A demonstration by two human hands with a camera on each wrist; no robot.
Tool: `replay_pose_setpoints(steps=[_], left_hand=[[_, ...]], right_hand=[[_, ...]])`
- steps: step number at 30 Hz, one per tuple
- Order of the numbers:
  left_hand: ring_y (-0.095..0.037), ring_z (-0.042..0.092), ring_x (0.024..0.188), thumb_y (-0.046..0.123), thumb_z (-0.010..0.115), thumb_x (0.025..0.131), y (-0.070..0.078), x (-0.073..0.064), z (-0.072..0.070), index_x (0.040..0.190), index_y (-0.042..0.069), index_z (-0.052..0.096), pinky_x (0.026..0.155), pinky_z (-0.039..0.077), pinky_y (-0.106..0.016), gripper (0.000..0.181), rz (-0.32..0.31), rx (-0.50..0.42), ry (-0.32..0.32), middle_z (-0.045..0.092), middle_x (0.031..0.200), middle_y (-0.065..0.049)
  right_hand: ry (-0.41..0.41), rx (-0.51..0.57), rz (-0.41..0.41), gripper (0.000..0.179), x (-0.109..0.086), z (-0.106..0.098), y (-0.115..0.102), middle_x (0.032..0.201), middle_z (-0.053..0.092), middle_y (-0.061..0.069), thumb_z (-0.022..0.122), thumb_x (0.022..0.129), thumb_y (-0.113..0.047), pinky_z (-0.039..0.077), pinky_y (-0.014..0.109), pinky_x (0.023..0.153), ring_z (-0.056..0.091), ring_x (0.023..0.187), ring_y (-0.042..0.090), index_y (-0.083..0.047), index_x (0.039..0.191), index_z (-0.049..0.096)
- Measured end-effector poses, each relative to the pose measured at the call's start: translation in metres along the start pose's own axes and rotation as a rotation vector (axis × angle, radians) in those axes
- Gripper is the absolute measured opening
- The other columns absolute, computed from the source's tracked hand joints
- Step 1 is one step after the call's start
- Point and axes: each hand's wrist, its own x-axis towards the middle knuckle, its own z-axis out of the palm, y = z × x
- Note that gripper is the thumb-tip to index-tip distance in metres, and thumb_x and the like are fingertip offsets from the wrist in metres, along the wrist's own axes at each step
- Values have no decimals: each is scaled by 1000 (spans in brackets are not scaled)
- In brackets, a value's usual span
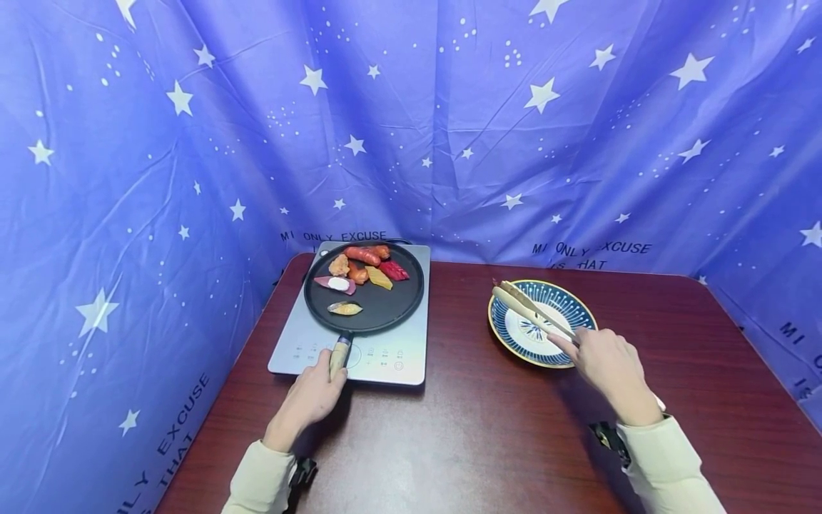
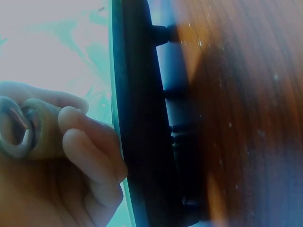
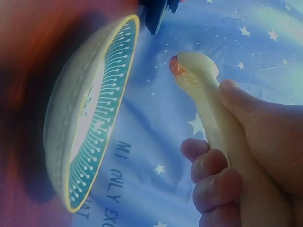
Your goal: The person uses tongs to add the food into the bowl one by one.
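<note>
My left hand (image 1: 315, 392) grips the wooden handle (image 1: 339, 358) of a black frying pan (image 1: 392, 307); the handle's metal end ring (image 2: 16, 127) pokes out of the hand in the left wrist view. In the pan lie a sausage (image 1: 362, 255), a yellow piece (image 1: 379, 278), a red piece (image 1: 394, 270) and several other food pieces. My right hand (image 1: 610, 364) holds cream-coloured tongs (image 1: 523, 303) above a blue-and-white plate (image 1: 501, 332). A small reddish-brown piece (image 3: 175, 65) shows between the tong tips, mostly hidden by them.
The pan rests on a silver induction cooker (image 1: 411, 343) at the left of the dark red-brown table (image 1: 475, 428). The plate stands to the right of the cooker. Blue curtains with white stars (image 1: 437, 107) hang behind and at both sides.
</note>
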Motion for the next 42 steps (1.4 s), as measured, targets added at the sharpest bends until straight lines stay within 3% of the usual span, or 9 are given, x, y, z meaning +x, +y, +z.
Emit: replay_pose_setpoints(steps=[22,30,42], left_hand=[[-22,49,57,25,52,92,0,0,0,115,3,45,52,39,-38,32,-1,-3,0,49,66,-8],[-22,49,57,24,52,93,-1,-1,0,114,3,45,52,39,-38,31,2,-5,-1,49,66,-8],[-22,48,57,24,52,92,0,0,1,110,4,45,51,39,-38,28,0,-2,2,48,65,-7]], right_hand=[[-2,-18,-41,52,15,-16,-45,52,44,7,56,87,-56,37,47,41,49,48,33,-13,59,46],[60,-51,-138,48,21,-13,-64,48,38,2,62,86,-49,34,43,39,43,40,26,-14,58,43],[157,-4,-226,47,30,-3,-86,50,38,-1,66,83,-47,35,40,41,42,43,23,-15,56,45]])
